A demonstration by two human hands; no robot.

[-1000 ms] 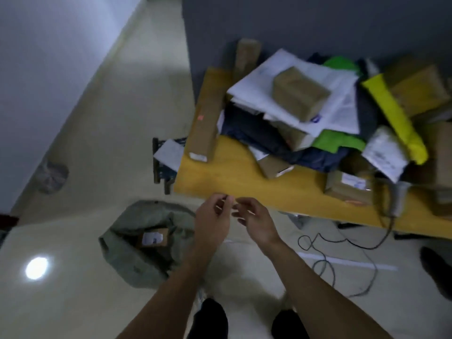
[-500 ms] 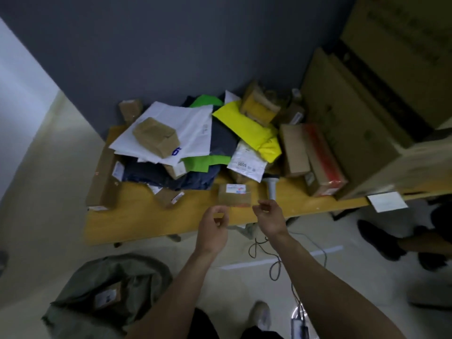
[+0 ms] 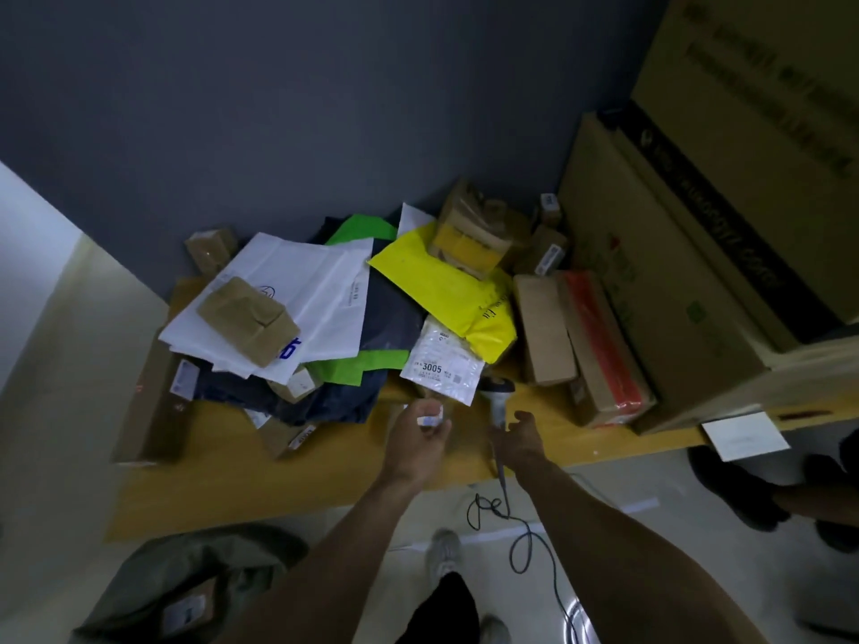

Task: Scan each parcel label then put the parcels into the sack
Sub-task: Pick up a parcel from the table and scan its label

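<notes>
Mostly, the left hand (image 3: 416, 441) hides a small parcel (image 3: 430, 419), seemingly gripped.

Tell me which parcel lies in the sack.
The brown box with a white label, inside the green sack on the floor; the others lie on the table.

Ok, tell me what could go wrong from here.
1. The cable hangs looped off the table edge; lifting the scanner with the right hand may snag it.
2. The left hand partly covers the label on the small parcel; the scan could miss.
3. The white 3005 mailer lies right beside the scanner head and might get read instead.
</notes>
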